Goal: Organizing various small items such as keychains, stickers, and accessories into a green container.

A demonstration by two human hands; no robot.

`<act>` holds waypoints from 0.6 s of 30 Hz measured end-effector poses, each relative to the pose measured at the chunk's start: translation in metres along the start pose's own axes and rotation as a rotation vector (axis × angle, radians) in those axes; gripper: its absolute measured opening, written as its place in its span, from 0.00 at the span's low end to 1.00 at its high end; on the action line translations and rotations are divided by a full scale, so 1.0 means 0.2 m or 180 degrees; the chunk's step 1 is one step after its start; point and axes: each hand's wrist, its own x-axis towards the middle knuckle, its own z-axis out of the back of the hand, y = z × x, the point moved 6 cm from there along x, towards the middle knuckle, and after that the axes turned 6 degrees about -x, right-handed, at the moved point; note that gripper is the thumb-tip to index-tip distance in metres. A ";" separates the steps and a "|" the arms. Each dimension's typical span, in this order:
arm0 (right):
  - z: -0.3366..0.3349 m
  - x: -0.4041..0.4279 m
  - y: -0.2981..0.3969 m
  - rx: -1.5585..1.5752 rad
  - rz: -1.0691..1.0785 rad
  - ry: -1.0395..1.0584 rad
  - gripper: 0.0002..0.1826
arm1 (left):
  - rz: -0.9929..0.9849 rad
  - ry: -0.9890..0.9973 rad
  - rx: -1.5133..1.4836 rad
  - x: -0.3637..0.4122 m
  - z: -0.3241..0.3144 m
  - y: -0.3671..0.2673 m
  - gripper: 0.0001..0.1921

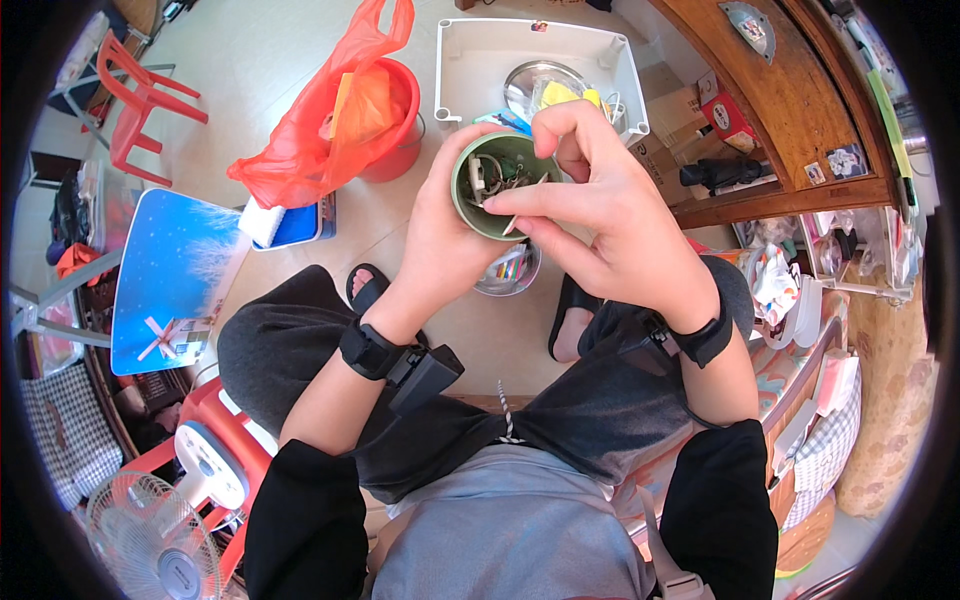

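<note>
My left hand [439,217] is wrapped around the side of a green cup [491,227] and tilts its mouth up toward me. Inside the cup lie small loose bits, among them a white plastic piece [476,177] and metal pieces [514,178] that look like rings or chain. Over the cup's near right rim, my right hand [600,195] has thumb and index finger around a small thin flat piece [511,226]; its far end is hidden. The index fingertip reaches inside the mouth.
A white plastic bin [480,56] holds a round metal lid [517,82] and packets. Left of it stands a red bucket [405,150] with a red plastic bag [300,165]. Below the cup, a clear container [517,281] holds coloured sticks. A wooden cabinet [795,90] is at right, a fan [154,536] lower left.
</note>
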 end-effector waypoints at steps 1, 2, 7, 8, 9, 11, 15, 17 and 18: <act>0.00 0.00 0.00 0.0002 0.0001 0.0001 0.14 | -0.0031 -0.0029 -0.0103 0.00 0.00 -0.01 0.35; 0.02 0.00 0.00 0.0026 -0.0048 -0.0060 0.15 | -0.0030 -0.0032 -0.0102 0.00 0.00 -0.01 0.35; 0.08 -0.01 -0.05 0.0034 -0.0092 -0.0320 0.14 | 0.0162 0.0060 -0.0265 0.01 -0.01 0.00 0.38; 0.09 -0.01 -0.06 0.0013 -0.0097 -0.0327 0.13 | 0.0161 0.0059 -0.0266 0.01 -0.01 0.00 0.38; 0.09 -0.01 -0.06 -0.0003 -0.0099 -0.0334 0.13 | 0.0172 0.0058 -0.0241 0.01 -0.01 0.00 0.37; 0.07 -0.01 -0.05 0.0011 -0.0165 -0.0238 0.13 | 0.0184 0.0055 -0.0215 0.01 -0.01 0.01 0.37; 0.05 -0.01 -0.04 -0.0150 -0.0211 0.0030 0.12 | 0.0063 0.0096 -0.0088 0.01 -0.01 0.01 0.36; 0.06 -0.01 -0.05 -0.0152 -0.0160 -0.0056 0.10 | 0.0052 0.0125 -0.0043 0.01 -0.01 0.02 0.35; 0.07 -0.01 -0.04 -0.0153 -0.0104 -0.0138 0.08 | 0.0011 0.0120 0.0005 0.01 -0.01 0.03 0.35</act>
